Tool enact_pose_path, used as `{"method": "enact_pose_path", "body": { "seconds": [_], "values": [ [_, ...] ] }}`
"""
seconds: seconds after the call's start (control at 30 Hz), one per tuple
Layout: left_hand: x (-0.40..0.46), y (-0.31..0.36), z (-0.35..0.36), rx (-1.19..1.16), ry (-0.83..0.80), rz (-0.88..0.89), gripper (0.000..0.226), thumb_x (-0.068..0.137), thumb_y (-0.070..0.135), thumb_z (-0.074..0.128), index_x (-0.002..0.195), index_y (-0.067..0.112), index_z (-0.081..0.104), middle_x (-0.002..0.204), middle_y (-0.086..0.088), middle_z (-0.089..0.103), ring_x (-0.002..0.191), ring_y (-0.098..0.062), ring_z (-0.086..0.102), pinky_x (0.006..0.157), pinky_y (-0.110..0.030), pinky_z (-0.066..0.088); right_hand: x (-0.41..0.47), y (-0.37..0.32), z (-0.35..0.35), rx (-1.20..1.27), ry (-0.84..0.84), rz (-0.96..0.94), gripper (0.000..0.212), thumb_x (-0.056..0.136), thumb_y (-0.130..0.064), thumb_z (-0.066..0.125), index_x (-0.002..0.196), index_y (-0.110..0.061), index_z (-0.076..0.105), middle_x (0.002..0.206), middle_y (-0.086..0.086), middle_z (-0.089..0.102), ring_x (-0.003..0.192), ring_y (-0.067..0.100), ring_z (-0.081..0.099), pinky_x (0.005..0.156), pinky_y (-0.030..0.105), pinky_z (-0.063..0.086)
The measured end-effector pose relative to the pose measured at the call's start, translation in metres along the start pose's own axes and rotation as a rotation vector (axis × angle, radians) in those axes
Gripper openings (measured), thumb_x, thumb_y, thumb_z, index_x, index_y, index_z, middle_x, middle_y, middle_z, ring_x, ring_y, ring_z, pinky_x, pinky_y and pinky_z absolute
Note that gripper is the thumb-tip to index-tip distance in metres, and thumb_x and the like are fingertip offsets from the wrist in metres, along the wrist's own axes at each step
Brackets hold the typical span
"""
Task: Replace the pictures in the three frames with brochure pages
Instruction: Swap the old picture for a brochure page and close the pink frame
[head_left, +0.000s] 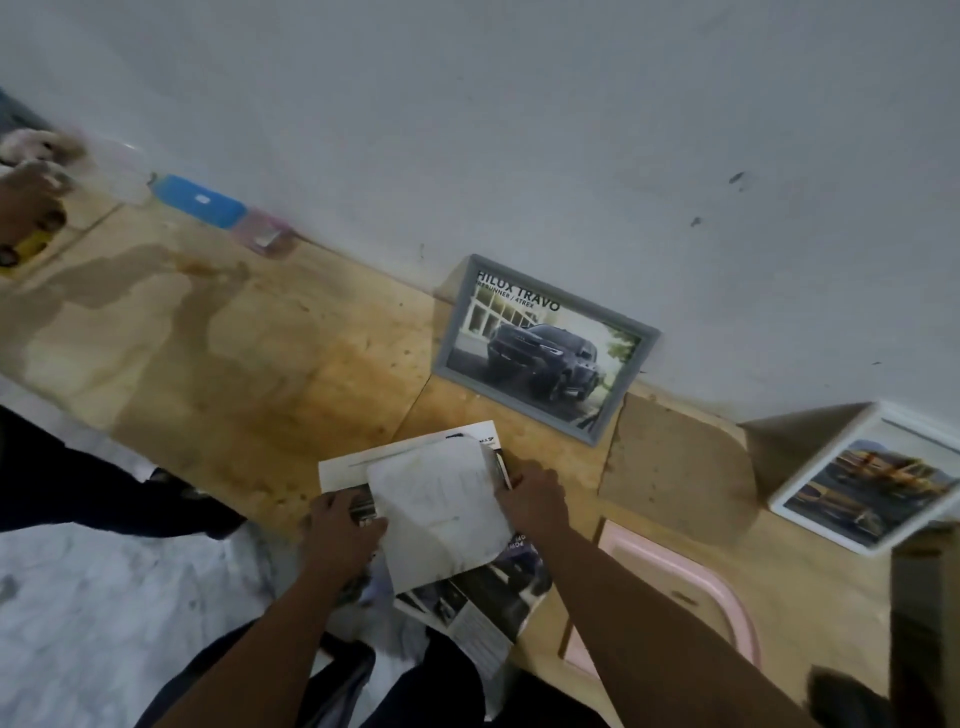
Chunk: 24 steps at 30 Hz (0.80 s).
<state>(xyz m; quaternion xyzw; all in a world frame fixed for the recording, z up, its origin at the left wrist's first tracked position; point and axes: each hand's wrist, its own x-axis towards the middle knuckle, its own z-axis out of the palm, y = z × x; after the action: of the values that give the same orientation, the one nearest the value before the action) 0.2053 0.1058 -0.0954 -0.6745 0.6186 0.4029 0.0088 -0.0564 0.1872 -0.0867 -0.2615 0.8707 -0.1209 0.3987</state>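
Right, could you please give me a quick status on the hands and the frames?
Left hand and right hand both gripping the brochure stack. Grey frame and white frame already filled. Nothing in the way.

Stained wood, matt paper, glossy print.
We note the counter (249, 338) as raw, blotchy plywood; the white sheet (441, 512) matt and smudged; brochure pages (483, 603) glossy; the grey frame (545, 349) dull; the wall (519, 130) matt, scuffed.
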Motion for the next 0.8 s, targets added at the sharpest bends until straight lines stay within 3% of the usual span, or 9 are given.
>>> {"method": "enact_pose_path", "body": {
  "seconds": [0.1, 0.27, 0.37, 0.47, 0.67, 0.73, 0.8],
  "values": [
    [0.005, 0.006, -0.007, 0.106, 0.023, -0.043, 0.055, 0.089, 0.037, 0.075, 0.137, 0.017, 0.057, 0.153, -0.017, 0.035, 0.133, -0.042, 0.043, 0.108, -0.051, 0.04, 0.006, -0.014, 0.009, -0.025, 0.024, 0.061, 0.043, 0.081, -0.046, 0.057, 0.119, -0.028, 0.06, 0.115, 0.002, 0.061, 0.111, 0.031, 0.059, 0.096, 0.048, 0.05],
    [0.022, 0.004, -0.015, 0.136, 0.039, -0.096, 0.054, 0.088, 0.04, 0.072, 0.134, 0.02, 0.054, 0.146, -0.015, 0.035, 0.126, -0.043, 0.043, 0.102, -0.052, 0.043, 0.01, -0.032, 0.009, 0.007, 0.029, 0.131, 0.025, 0.079, -0.037, 0.063, 0.103, -0.031, 0.067, 0.104, -0.008, 0.065, 0.103, 0.023, 0.06, 0.094, 0.043, 0.042],
    [0.031, 0.001, -0.022, 0.08, 0.057, -0.089, 0.054, 0.09, 0.041, 0.072, 0.134, 0.017, 0.053, 0.144, -0.016, 0.035, 0.121, -0.044, 0.048, 0.096, -0.053, 0.048, 0.012, -0.045, 0.006, 0.165, 0.073, 0.058, 0.013, 0.074, -0.027, 0.069, 0.087, -0.028, 0.069, 0.089, -0.01, 0.068, 0.087, 0.017, 0.063, 0.083, 0.036, 0.053],
    [0.036, -0.004, -0.027, 0.097, 0.09, -0.074, 0.057, 0.09, 0.047, 0.072, 0.136, 0.018, 0.052, 0.145, -0.014, 0.036, 0.122, -0.043, 0.048, 0.094, -0.055, 0.05, 0.017, -0.068, -0.002, 0.248, 0.089, -0.07, 0.019, 0.077, -0.007, 0.07, 0.081, -0.026, 0.07, 0.083, -0.005, 0.07, 0.077, 0.014, 0.063, 0.063, 0.022, 0.046],
    [0.037, -0.023, -0.04, 0.275, 0.129, 0.051, 0.059, 0.09, 0.05, 0.07, 0.139, 0.022, 0.053, 0.156, -0.013, 0.037, 0.131, -0.045, 0.041, 0.095, -0.057, 0.049, 0.045, -0.128, 0.002, 0.248, 0.087, -0.18, 0.017, 0.083, -0.009, 0.07, 0.085, -0.026, 0.071, 0.086, -0.003, 0.071, 0.079, 0.015, 0.065, 0.057, 0.019, 0.042],
    [0.039, -0.028, -0.044, 0.346, 0.07, 0.085, 0.062, 0.091, 0.053, 0.066, 0.144, 0.026, 0.048, 0.161, -0.011, 0.031, 0.141, -0.043, 0.034, 0.104, -0.059, 0.045, 0.051, -0.143, 0.008, 0.237, 0.095, -0.186, 0.012, 0.085, -0.014, 0.072, 0.088, -0.026, 0.072, 0.09, -0.004, 0.071, 0.083, 0.016, 0.065, 0.064, 0.022, 0.044],
    [0.041, -0.034, -0.045, 0.419, 0.036, 0.114, 0.066, 0.092, 0.058, 0.062, 0.148, 0.029, 0.044, 0.165, -0.008, 0.026, 0.147, -0.039, 0.028, 0.11, -0.059, 0.04, 0.053, -0.148, 0.015, 0.139, 0.145, -0.164, 0.007, 0.085, -0.023, 0.072, 0.089, -0.03, 0.071, 0.096, -0.008, 0.068, 0.09, 0.015, 0.062, 0.083, 0.033, 0.045]
  ]
}}
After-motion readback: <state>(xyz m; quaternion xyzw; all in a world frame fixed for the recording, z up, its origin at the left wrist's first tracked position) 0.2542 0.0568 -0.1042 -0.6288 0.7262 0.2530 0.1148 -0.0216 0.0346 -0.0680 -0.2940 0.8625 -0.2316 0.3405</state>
